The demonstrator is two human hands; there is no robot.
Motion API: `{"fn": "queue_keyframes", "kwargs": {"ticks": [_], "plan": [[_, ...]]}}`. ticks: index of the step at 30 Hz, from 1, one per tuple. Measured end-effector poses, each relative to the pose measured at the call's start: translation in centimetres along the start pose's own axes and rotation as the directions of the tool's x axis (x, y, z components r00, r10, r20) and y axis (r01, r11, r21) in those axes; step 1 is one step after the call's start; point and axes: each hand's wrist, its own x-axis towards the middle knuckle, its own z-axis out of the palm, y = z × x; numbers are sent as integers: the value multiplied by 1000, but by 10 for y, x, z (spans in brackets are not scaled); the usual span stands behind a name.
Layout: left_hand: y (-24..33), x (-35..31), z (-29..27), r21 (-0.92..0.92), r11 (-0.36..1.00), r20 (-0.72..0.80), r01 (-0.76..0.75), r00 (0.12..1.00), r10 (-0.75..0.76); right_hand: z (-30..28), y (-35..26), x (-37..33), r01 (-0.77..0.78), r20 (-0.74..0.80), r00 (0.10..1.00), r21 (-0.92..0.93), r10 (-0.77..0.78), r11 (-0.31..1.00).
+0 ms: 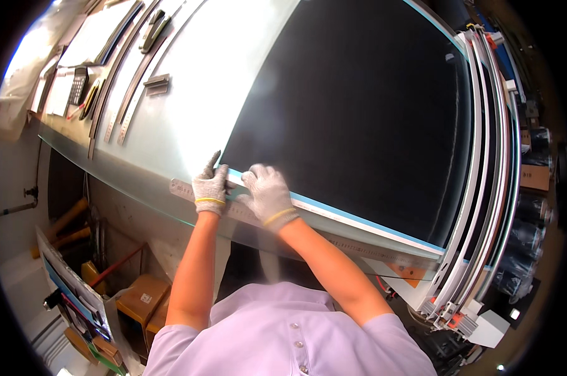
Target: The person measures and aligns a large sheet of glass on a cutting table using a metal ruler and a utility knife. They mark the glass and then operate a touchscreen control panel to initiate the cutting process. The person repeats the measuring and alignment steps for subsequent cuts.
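Where the black sheet (359,113) ends at its near left corner, two gloved hands work close together

Seen from the head, the black sheet lies across the right part of the glass tabletop (111,164), with a blue-and-white edge strip (359,219) along its near side. Working this strip at the corner looks like the step in hand. Doing it well would mean steadying the corner with one hand, keeping the strip straight and flat along the edge, and moving rightward in short, even presses. The steel ruler (359,247), on the near side of the strip, should not be nudged.

The left hand (210,187) is partly open, its index finger stretched to the far side beside the corner and its thumb turned right. The right hand (268,193), just beside it, is blurred, with its fingers loosely bent over the edge. Whether either one grips the strip or only touches it, I cannot tell. The left forearm (193,266) rises nearly straight; the right forearm (333,266) slants in from the near right.
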Motion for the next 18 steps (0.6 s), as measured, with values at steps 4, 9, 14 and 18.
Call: {"fn": "queue_keyframes", "kwargs": {"ticks": [4, 9, 14, 18], "plan": [[4, -3, 1, -9, 1000, -39, 26, 999, -26, 17, 7, 20, -64, -60, 996, 80, 69, 995], [13, -12, -17, -90, 994, 245, 62, 969, -38, 0, 20, 28, -226, 123, 974, 470, 190, 853], [9, -4, -22, -106, 987, 293, 124, 952, -88, -10, 16, 37, -332, 260, 938, 487, 229, 808], [7, -3, -22, -75, 992, 274, 97, 959, -73, -8, 17, 38, -362, 288, 926, 485, 246, 796]]}}
